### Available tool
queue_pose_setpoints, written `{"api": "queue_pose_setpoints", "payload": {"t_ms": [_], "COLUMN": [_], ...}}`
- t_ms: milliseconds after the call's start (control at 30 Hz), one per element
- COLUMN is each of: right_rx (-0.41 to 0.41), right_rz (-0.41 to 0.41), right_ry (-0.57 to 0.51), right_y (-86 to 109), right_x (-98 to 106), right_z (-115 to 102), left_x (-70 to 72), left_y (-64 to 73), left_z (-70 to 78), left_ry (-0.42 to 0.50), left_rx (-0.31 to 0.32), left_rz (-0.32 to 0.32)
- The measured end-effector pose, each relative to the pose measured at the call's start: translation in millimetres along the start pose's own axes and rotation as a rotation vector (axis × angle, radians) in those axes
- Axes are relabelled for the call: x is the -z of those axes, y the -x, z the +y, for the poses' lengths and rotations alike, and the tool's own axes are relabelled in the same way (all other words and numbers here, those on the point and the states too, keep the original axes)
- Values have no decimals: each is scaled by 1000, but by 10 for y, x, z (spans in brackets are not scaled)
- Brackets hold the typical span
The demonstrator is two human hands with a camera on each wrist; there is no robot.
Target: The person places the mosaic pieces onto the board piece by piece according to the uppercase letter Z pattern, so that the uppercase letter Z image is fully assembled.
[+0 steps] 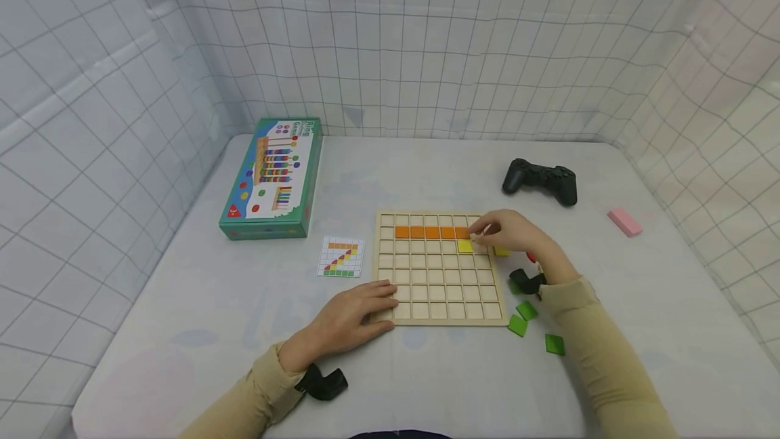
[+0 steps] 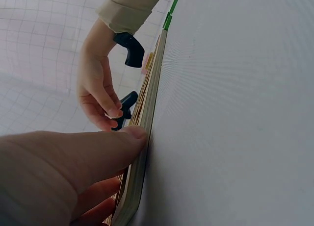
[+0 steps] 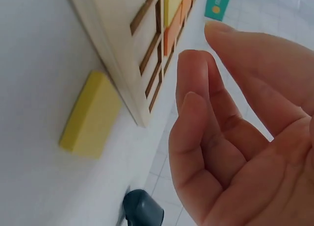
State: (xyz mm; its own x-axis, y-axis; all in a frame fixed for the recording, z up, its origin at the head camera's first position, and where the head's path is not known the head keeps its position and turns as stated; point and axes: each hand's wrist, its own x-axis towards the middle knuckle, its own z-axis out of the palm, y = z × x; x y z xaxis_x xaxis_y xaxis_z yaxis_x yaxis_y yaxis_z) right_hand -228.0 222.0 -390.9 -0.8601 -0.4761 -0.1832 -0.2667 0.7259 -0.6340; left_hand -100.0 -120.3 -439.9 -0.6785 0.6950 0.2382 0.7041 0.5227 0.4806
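- Grid-patterned curtains (image 1: pixel 426 53) enclose the white table (image 1: pixel 426 391).
- The loose yellow tile (image 3: pixel 91 120) lies just outside the right edge of the wooden grid board (image 1: pixel 436 291), beneath the right hand (image 1: pixel 512 230), the nearer one.
- That hand grasps nothing, fingertips apart over the board's upper right.
- The left hand (image 1: pixel 350 314) rests loosely on the left edge.
- The orange tile row (image 1: pixel 431 232) runs left to right; the game controller (image 1: pixel 540 182) lies beyond.
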Motion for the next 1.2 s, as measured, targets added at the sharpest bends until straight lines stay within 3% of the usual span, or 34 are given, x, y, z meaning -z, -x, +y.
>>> {"api": "queue_pose_setpoints", "payload": {"t_ms": [300, 633, 1200], "right_rx": [40, -6, -56], "right_rz": [48, 87, 15], "right_ry": [-95, -124, -154], "right_y": [153, 233, 203], "right_x": [65, 127, 94], "right_z": [203, 336, 450], "left_x": [6, 11, 16], "left_y": [-4, -13, -24], "left_z": [-2, -1, 6], "left_ry": [2, 6, 4], "left_rx": [16, 23, 16], "left_rz": [-15, -25, -12]}}
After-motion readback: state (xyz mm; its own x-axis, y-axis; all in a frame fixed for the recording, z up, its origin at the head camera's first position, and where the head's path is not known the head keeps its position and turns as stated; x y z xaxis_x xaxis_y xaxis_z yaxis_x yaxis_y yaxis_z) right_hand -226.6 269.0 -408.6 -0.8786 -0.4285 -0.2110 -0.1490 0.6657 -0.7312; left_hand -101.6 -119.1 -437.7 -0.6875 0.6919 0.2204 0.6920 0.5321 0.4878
